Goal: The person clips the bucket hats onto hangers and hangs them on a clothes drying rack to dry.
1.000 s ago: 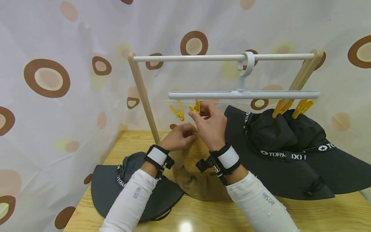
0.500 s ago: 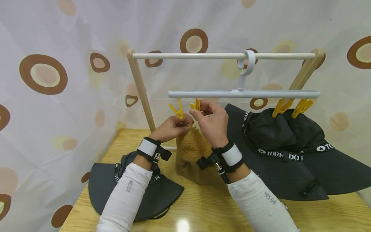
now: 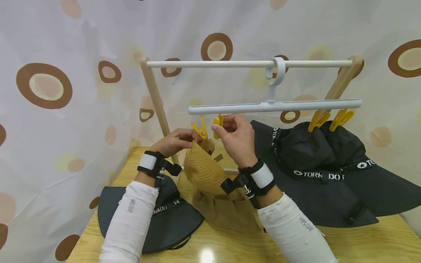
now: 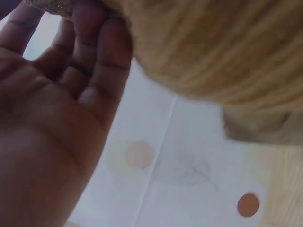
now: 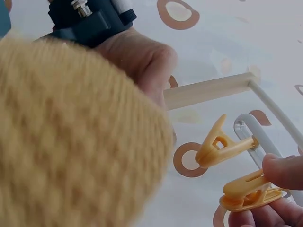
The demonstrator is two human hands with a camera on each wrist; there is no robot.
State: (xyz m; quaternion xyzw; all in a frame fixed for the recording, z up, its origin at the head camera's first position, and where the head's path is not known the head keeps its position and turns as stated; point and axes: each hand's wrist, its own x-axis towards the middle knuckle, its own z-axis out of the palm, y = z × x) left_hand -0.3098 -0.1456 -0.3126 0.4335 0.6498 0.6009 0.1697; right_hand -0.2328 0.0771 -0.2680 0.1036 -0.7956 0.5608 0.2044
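Observation:
My left hand [image 3: 175, 141] pinches the upper edge of a tan woven hat [image 3: 204, 171], whose brown cloth brim [image 3: 223, 215] hangs below. In the left wrist view, the hat's weave [image 4: 213, 47] hides part of those fingers. My right hand [image 3: 239, 140] pinches a yellow clip [image 3: 216, 132] under the left half of a white hanger [image 3: 236, 108]. The right wrist view has thumb and fingers on either side of that clip [image 5: 246, 191]. A second yellow clip [image 3: 200, 128] hangs to its left, just above the hat's edge and my left fingertips.
Two more yellow clips [image 3: 318, 121] hold a black wide-brimmed hat [image 3: 312, 160] at the hanger's right end. The hanger hooks on a white rod [image 3: 210, 64] between wooden posts [image 3: 154, 96]. Another black hat [image 3: 167, 215] lies on the wooden table [image 3: 243, 248] at left.
My left hand has moved left and slightly up with the tan hat, bringing its edge under the left clip. My right hand stays at its clip, which has turned slightly.

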